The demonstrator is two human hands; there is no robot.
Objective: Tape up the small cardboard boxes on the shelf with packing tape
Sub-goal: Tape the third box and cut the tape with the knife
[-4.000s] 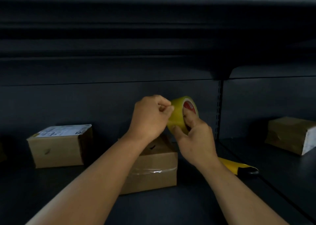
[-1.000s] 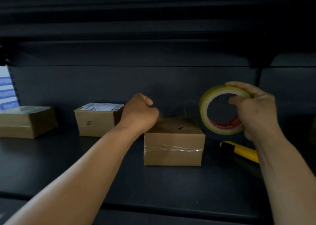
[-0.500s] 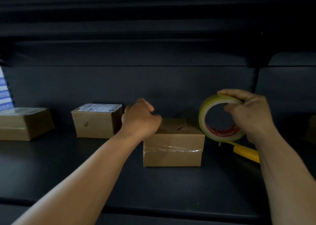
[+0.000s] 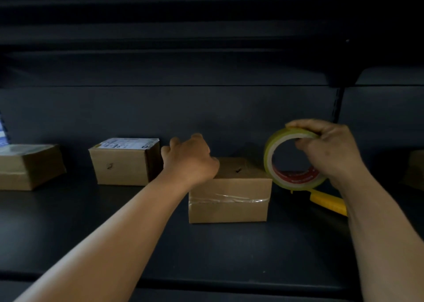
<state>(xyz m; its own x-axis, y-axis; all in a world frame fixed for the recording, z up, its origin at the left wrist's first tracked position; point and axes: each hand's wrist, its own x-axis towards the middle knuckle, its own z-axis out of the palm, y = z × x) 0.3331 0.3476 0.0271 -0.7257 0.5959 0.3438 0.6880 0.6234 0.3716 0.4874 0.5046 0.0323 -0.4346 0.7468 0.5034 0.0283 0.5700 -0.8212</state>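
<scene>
Cardboard boxes [image 4: 125, 162] flank the taped box [image 4: 228, 199]; yellow cutter [image 4: 328, 202] right.

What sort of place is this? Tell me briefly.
Probably a stockroom or parcel storage area: dark metal shelving holding small brown cardboard boxes, one bearing a white printed shipping label, with a yellow-rimmed roll of packing tape in use.

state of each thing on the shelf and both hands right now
left hand: fingers curled, resting on the middle box
right hand: grips the tape roll
yellow roll of packing tape: held upright
middle brown cardboard box: closed, clear tape across front
labelled brown cardboard box: closed
</scene>
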